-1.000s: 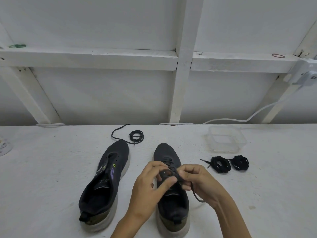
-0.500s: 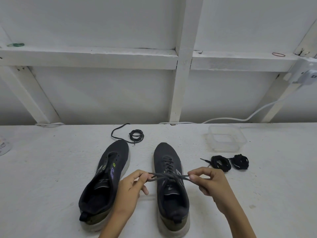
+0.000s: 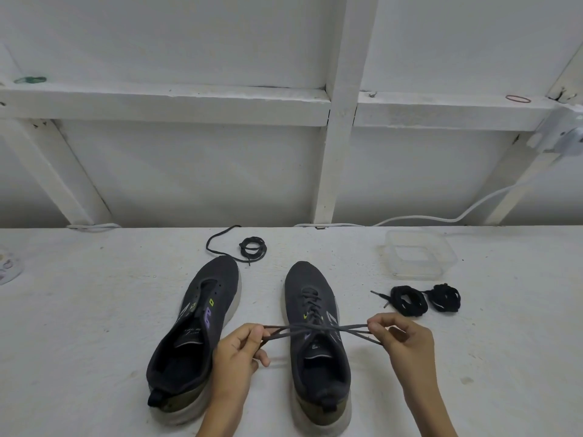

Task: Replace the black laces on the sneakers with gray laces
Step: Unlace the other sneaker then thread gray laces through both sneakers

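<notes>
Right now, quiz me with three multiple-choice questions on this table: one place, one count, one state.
1. Where does the clear container sit? A back right of the table; B front left; C on the wall ledge.
2. How many black lace bundles lie just before it? A one; B two; C four.
3. The left sneaker is: A laced; B upside down; C without a lace.
1 A, near the wall at right. 2 B, two side by side. 3 C, bare eyelets; left hand and right hand pull the right sneaker's gray lace.
</notes>
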Demonstrator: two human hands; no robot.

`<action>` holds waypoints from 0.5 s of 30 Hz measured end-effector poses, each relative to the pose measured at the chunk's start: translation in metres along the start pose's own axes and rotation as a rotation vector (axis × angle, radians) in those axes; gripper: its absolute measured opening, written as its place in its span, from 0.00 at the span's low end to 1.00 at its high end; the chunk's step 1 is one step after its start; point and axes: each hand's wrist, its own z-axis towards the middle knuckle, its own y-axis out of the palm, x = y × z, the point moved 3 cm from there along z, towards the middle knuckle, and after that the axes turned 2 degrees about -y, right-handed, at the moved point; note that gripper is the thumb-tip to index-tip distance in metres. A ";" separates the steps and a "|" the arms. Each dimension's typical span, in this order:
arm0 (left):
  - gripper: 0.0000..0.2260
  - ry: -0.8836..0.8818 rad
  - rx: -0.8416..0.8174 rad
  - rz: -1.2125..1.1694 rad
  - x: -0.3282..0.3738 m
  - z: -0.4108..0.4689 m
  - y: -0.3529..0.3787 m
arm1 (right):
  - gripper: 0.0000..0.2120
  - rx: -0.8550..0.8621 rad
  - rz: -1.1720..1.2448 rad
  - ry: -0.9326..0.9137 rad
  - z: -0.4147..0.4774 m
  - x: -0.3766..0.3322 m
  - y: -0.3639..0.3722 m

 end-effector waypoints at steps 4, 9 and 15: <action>0.11 -0.067 -0.061 0.013 -0.008 0.002 0.000 | 0.09 -0.042 0.034 0.064 -0.006 0.005 0.003; 0.13 -0.147 -0.221 0.099 -0.024 -0.006 -0.004 | 0.10 -0.242 0.024 0.131 -0.029 0.024 0.017; 0.15 -0.042 -0.082 -0.001 -0.020 -0.011 0.006 | 0.16 -0.215 0.180 0.161 -0.033 0.016 0.033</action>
